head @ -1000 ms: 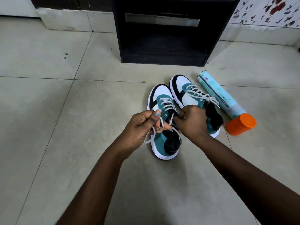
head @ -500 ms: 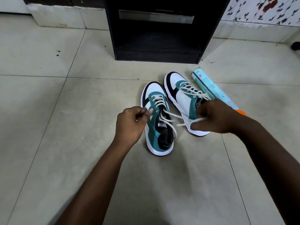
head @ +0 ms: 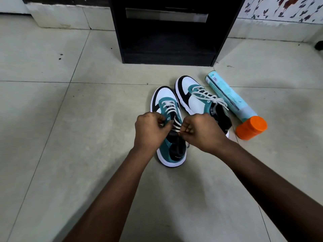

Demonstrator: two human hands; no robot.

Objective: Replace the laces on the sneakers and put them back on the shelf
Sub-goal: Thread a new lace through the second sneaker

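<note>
Two teal, white and black sneakers stand side by side on the tiled floor, toes pointing away from me. The left sneaker point(head: 166, 100) carries a white lace point(head: 172, 110) through its eyelets. My left hand point(head: 150, 131) and my right hand point(head: 201, 131) hover over its tongue, each pinching an end of that lace between curled fingers, knuckles nearly meeting. The right sneaker point(head: 195, 96) lies just beyond my right hand, laced in white, with loose ends trailing to the right. The black shelf unit point(head: 167, 32) stands open behind the shoes.
A pale blue spray can point(head: 229, 98) with an orange cap point(head: 251, 128) lies on the floor right of the shoes. A white skirting and a flower-patterned wall run along the back. Grey floor tiles spread left and toward me.
My right hand, which had pulled a lace end out to the right, has come back to the left sneaker's tongue. Both hands now pinch the lace close together.
</note>
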